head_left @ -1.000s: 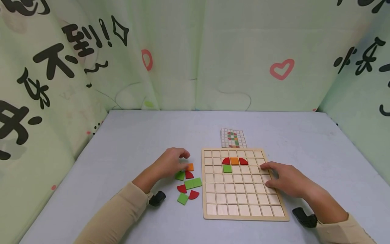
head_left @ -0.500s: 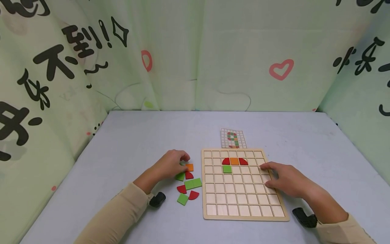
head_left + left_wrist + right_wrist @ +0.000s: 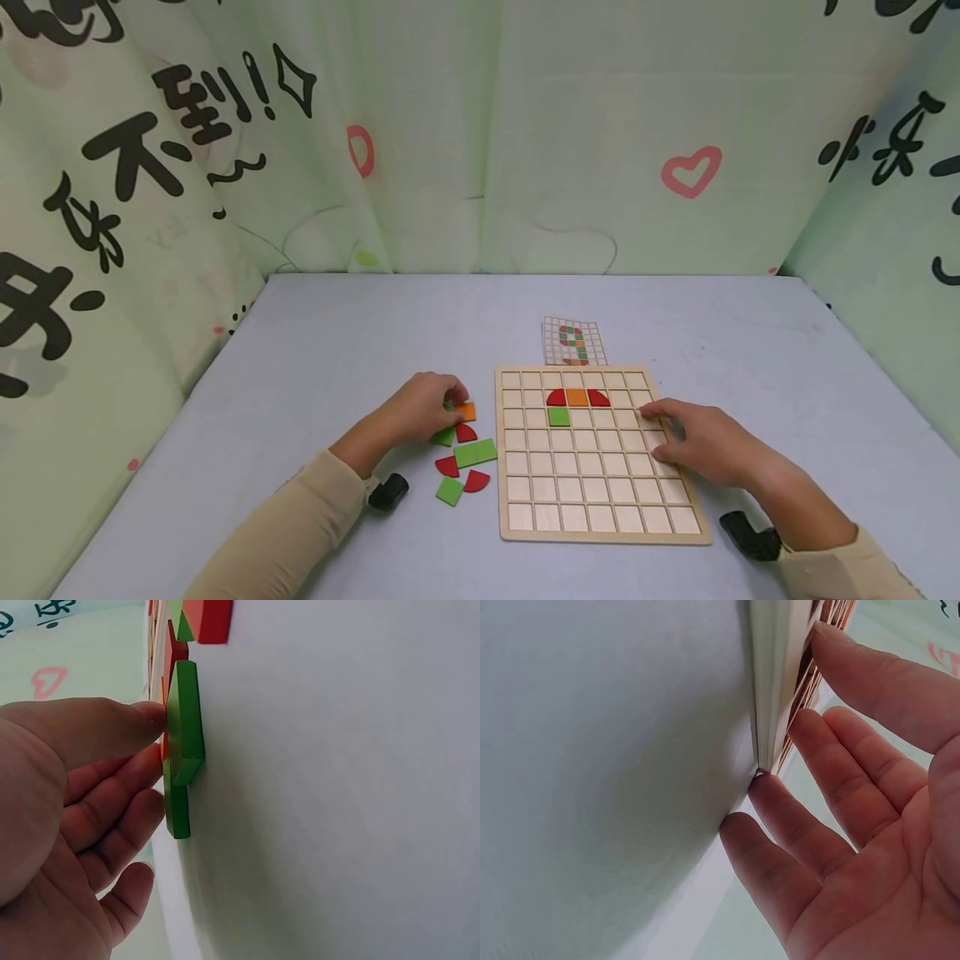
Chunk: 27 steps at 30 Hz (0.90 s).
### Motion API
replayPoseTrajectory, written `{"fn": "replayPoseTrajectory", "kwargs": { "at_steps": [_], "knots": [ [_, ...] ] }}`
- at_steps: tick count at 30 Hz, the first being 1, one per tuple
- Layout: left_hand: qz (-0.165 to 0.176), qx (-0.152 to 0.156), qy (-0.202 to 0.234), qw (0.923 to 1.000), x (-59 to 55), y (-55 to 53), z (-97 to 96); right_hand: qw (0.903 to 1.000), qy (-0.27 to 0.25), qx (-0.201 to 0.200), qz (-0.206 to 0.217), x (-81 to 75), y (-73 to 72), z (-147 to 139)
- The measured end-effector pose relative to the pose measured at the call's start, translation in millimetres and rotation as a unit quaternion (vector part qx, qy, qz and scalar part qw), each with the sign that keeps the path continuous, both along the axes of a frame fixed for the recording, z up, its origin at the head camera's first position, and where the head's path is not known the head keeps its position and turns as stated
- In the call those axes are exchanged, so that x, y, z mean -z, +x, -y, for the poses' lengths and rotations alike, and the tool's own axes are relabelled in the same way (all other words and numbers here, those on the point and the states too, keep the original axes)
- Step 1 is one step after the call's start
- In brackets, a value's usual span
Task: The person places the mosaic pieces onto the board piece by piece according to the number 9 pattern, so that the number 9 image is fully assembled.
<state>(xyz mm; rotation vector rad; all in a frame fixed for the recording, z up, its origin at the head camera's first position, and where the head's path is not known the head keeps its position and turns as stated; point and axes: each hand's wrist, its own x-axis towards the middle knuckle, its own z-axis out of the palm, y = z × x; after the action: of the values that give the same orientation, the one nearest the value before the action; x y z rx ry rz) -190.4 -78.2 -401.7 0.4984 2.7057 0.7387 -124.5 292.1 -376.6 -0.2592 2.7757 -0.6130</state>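
My left hand (image 3: 422, 407) is at a small heap of flat tiles left of the wooden grid board (image 3: 585, 483). Its thumb and forefinger pinch at an orange square tile (image 3: 467, 412). In the left wrist view, a green tile (image 3: 185, 724) lies right in front of the thumb tip, largely covering the orange one, and another green tile (image 3: 177, 810) shows below. My right hand (image 3: 708, 440) rests at the board's right side, thumb and forefinger touching its grid and the other fingers at its edge. On the board, two red quarter-round tiles (image 3: 556, 397) flank an orange square (image 3: 577, 397), above a green square (image 3: 558, 417).
Nearer me in the heap lie a green rectangle (image 3: 476, 452), red quarter-rounds (image 3: 477, 480) and a green square (image 3: 450, 490). A pattern card (image 3: 592, 340) lies behind the board on the white table (image 3: 375, 333). Printed curtains (image 3: 570, 125) surround the table.
My left hand has lowered slightly and its fingers have closed in on the orange tile, which has tilted a little. The right hand and the board stay put.
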Motion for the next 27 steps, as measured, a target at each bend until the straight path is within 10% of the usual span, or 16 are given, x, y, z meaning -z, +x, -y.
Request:
{"fn": "replayPoseTrajectory", "kwargs": {
  "at_steps": [27],
  "knots": [
    [-0.026,-0.001,-0.028,0.9993,-4.2,-0.9,-5.2,1.0,-0.004,0.004,0.002,-2.3,1.8,2.2]
  ]
}}
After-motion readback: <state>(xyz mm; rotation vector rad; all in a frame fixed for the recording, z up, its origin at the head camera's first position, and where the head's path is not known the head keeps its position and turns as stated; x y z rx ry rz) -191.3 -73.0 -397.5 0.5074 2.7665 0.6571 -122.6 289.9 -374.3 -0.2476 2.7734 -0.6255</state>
